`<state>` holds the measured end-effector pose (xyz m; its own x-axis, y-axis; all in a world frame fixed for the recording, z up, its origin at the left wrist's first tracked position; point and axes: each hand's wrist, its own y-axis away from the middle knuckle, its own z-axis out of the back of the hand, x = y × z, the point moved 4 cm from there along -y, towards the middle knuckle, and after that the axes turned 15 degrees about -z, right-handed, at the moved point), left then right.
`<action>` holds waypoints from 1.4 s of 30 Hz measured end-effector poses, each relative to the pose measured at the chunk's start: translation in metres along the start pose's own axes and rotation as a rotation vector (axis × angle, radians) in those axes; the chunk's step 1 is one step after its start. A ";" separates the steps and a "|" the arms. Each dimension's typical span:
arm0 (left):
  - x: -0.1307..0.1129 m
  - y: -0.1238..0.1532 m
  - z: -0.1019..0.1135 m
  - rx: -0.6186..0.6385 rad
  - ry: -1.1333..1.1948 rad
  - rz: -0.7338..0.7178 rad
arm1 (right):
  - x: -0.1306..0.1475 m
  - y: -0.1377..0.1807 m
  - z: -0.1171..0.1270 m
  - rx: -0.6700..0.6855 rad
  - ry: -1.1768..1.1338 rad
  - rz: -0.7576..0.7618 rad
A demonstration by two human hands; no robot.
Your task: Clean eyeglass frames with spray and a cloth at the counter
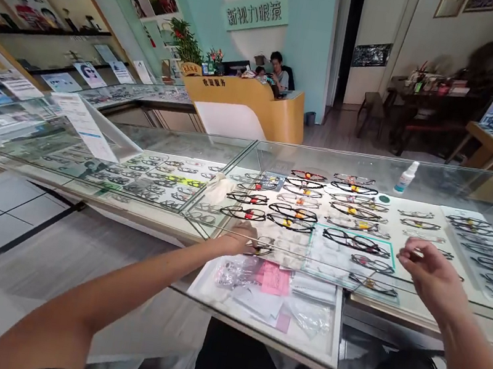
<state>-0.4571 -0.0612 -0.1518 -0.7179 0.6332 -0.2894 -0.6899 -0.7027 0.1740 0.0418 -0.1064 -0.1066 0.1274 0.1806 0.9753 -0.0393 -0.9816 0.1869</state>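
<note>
I face a glass display counter (416, 174) with several rows of dark eyeglass frames (293, 212) laid out inside. My left hand (237, 240) reaches into the case's near edge, its fingers closed around a dark pair of glasses (259, 250). My right hand (431, 273) hovers over the glass top at the right, its fingers loosely curled, with nothing visible in them. Below my left hand a pulled-out white drawer (329, 341) holds plastic bags, white papers and a pink slip (276, 278).
A small white spray bottle (405, 177) stands on the counter top at the back right. A person sits behind a yellow reception desk (258, 108) in the background. More display cases (116, 92) run along the left; a tilted sign (85, 124) stands on the glass.
</note>
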 end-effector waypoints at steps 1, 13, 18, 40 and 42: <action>-0.007 0.006 -0.002 0.020 0.008 -0.008 | 0.001 0.000 0.000 -0.001 0.000 -0.018; -0.135 0.051 0.032 -0.029 0.352 -0.211 | 0.000 0.002 0.005 -0.033 0.018 -0.080; -0.153 0.060 0.095 -0.171 0.375 -0.303 | 0.000 0.002 0.003 -0.026 0.031 -0.073; 0.133 -0.130 0.202 -0.252 -0.305 0.041 | -0.017 0.005 0.017 -0.157 0.241 -0.101; 0.139 -0.137 0.198 -0.223 -0.300 0.023 | -0.019 0.007 0.018 -0.178 0.240 -0.106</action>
<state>-0.4806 0.1870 -0.0294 -0.7510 0.6603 0.0064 -0.6599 -0.7502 -0.0416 0.0569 -0.1177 -0.1262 -0.0963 0.3116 0.9453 -0.2138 -0.9341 0.2861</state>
